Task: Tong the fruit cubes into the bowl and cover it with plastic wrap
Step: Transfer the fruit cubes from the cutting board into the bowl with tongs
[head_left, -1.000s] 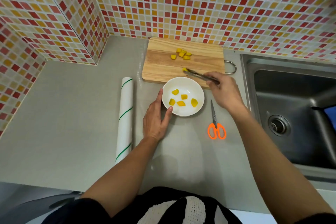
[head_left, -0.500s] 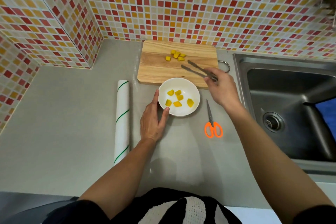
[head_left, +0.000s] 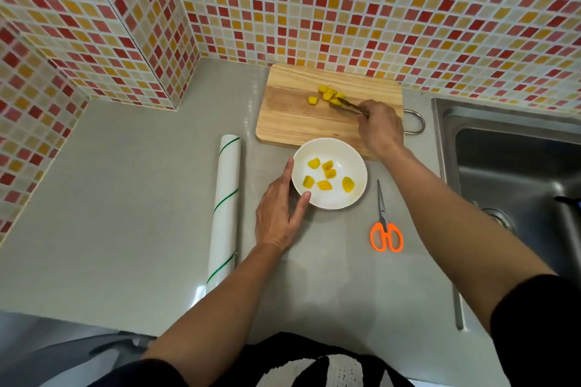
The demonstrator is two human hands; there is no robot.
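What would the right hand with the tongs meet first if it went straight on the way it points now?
Most likely the fruit cubes on the cutting board. The right hand holds the tongs aimed up-left, tips at the nearest cube; actual contact is unclear.

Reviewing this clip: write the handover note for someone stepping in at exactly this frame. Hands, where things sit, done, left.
Left hand: fingers straight, resting against the rim of the white bowl, steadying it.
Right hand: grips the tongs, tips at the cube pile on the cutting board; whether a cube is pinched cannot be told.
Done: six fruit cubes in the bowl.
Left: about five cubes on the board to move, then cover the bowl. The plastic wrap roll lies untouched left of the bowl; orange scissors lie to its right.
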